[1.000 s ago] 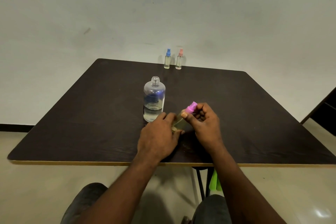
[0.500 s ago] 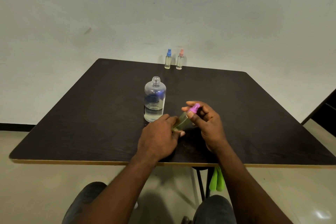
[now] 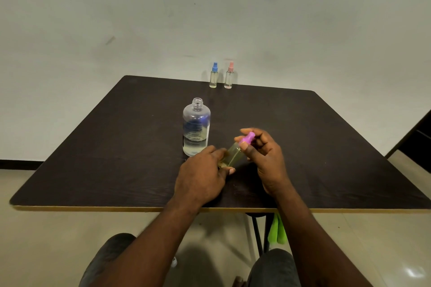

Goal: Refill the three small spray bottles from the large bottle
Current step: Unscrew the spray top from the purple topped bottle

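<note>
Bare forearms (image 3: 149, 247), dark grey trousers (image 3: 109, 261)

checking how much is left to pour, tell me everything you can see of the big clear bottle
The large bottle is clear and plastic-looking, with rounded shoulders and a short threaded neck, open with no cap. A label with blue print wraps its middle. Clear liquid fills roughly the bottom quarter. It stands upright on the dark table. No hand grips it; the left hand lies close before its base.

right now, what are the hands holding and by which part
One small spray bottle: the left hand grips its clear body, the right hand pinches its purple spray cap.
</note>
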